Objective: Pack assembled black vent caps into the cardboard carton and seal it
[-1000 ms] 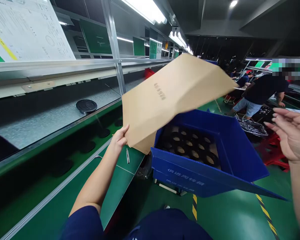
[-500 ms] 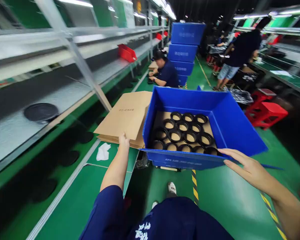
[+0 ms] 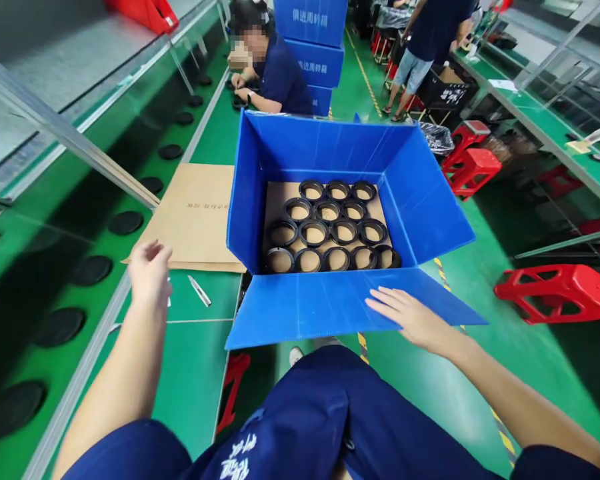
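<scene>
My left hand (image 3: 151,270) is over the green bench at the left edge of a brown cardboard stack (image 3: 195,217). Its fingers are curled together; a sliver of white shows beside them, and what they hold is hidden. My right hand (image 3: 407,319) lies with fingers spread on the front flap of a blue box (image 3: 300,303). Inside the box, several black rings (image 3: 314,233) stand in rows on a cardboard sheet. A slim silver tool (image 3: 200,291) rests on the bench right of my left hand.
Black discs (image 3: 126,222) line the left side. Ahead, a person (image 3: 285,77) works at the bench beside stacked blue boxes (image 3: 313,63). Another person (image 3: 430,40) stands farther right. Red stools (image 3: 565,293) are on the right, and a metal frame slants at upper left.
My left hand has left the cardboard's front edge and moved left. The box's front flap now lies folded outward under my right hand. White material on the bench no longer covers the tool's spot.
</scene>
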Available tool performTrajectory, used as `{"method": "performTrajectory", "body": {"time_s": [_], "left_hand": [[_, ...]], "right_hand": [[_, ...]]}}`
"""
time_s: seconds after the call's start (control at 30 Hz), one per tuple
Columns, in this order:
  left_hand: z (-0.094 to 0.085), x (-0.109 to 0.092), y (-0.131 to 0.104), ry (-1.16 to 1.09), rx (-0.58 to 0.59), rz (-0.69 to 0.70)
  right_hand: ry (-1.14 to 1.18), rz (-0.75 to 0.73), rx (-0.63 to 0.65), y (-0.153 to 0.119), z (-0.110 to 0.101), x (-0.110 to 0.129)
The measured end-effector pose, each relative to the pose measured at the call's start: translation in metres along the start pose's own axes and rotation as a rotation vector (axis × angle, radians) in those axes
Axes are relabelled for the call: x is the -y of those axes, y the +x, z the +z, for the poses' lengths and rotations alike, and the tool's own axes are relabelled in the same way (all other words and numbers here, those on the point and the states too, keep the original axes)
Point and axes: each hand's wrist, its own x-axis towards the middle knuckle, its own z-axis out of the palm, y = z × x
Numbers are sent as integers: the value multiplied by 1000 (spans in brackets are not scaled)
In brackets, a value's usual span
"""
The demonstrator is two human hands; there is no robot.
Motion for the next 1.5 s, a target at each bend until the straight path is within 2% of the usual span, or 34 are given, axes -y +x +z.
{"method": "performTrajectory", "body": {"time_s": [0.03,0.07,0.1,0.13,0.2,0.27,0.3,0.33,0.43,0.5,0.53,0.63,0.7,0.8,0.9,0.97,1.03,1.1,1.17,1.2,1.27,1.33,1.4,1.5], "left_hand": [[-10,-5,-16,101,-99,131],[-17,-10,-35,197,-145,244],[-19,-12,-55,269,-115,309],[-15,-11,-76,305,-12,314],[6,-1,-113,327,233,246],[47,21,-136,305,434,169],[72,33,-141,279,481,146],[99,46,-141,249,488,130],[177,76,-123,313,335,110],[217,85,-104,476,231,124],[231,88,-95,575,199,130],[253,93,-73,847,197,106],[258,99,-63,946,240,118],[262,109,-55,997,329,217],[266,116,-49,1069,475,260],[268,117,-42,1158,507,252],[268,117,-33,1241,482,237],[267,115,-24,1292,470,224],[266,113,-19,1316,495,225],[265,112,-17,1323,507,230],[263,108,-18,1339,512,240],[260,104,-22,1361,500,251],[257,100,-26,1388,487,268],[250,94,-30,1408,468,300]], "right_hand": [[11,-15,29,-5,21,6],[19,-20,58,-8,44,12],[23,-13,89,-10,69,16],[23,6,119,-10,95,19],[16,82,184,-2,143,19],[11,176,232,12,181,16],[12,213,241,20,195,13],[13,237,241,26,205,11],[18,237,213,31,219,5],[19,205,164,24,221,4],[19,185,130,20,221,4],[18,130,26,8,225,4],[22,109,-19,5,228,2],[32,86,-56,6,234,0],[41,64,-80,6,231,2],[64,37,-105,5,218,4],[116,-16,-154,8,193,3],[181,-41,-235,23,158,-8],[216,42,-301,50,120,-29],[212,137,-307,66,102,-42],[170,383,-235,101,72,-69],[110,580,-87,130,53,-94],[48,656,58,148,44,-112],[-1,714,177,152,48,-133]]}}
